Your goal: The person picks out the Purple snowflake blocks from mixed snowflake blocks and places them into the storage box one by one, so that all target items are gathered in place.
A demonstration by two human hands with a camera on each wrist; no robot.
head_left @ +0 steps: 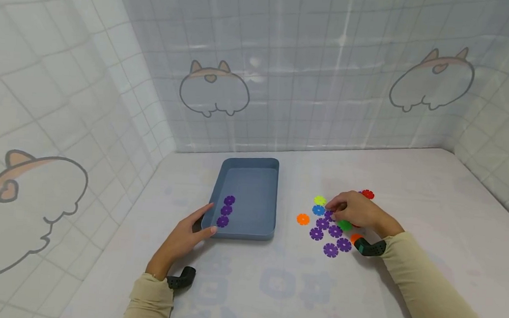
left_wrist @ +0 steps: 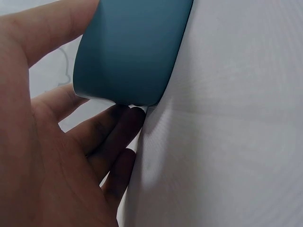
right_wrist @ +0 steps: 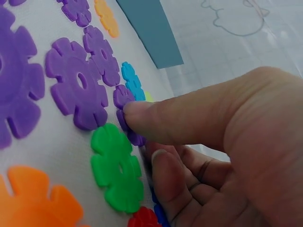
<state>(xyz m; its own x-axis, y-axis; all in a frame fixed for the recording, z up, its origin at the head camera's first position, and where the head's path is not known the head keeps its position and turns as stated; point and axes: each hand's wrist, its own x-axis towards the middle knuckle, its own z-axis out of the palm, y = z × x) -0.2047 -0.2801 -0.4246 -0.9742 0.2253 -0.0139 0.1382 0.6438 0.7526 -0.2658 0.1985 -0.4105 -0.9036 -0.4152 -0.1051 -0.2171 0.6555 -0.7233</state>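
Note:
My left hand (head_left: 184, 238) grips the near left corner of a blue-grey tray (head_left: 254, 193), thumb at its front wall and fingers along the left side. Inside the tray, three purple snowflake discs (head_left: 226, 210) lie in a row beside the left wall. To the right of the tray, my right hand (head_left: 359, 210) bends over a cluster of flower-shaped plastic discs. Its thumb (right_wrist: 156, 118) is on a purple snowflake disc (right_wrist: 122, 96), with the other fingers curled at the far side. A green disc (right_wrist: 118, 168) lies right next to that hand, partly covered in the head view.
Several purple discs (head_left: 331, 250) lie loose nearer me. Around the cluster are an orange disc (head_left: 303, 219), a blue disc (head_left: 318, 210), a yellow disc (head_left: 320, 200) and a red disc (head_left: 368, 194). A patterned curtain (head_left: 313, 74) hangs behind the white-covered table (head_left: 253, 302).

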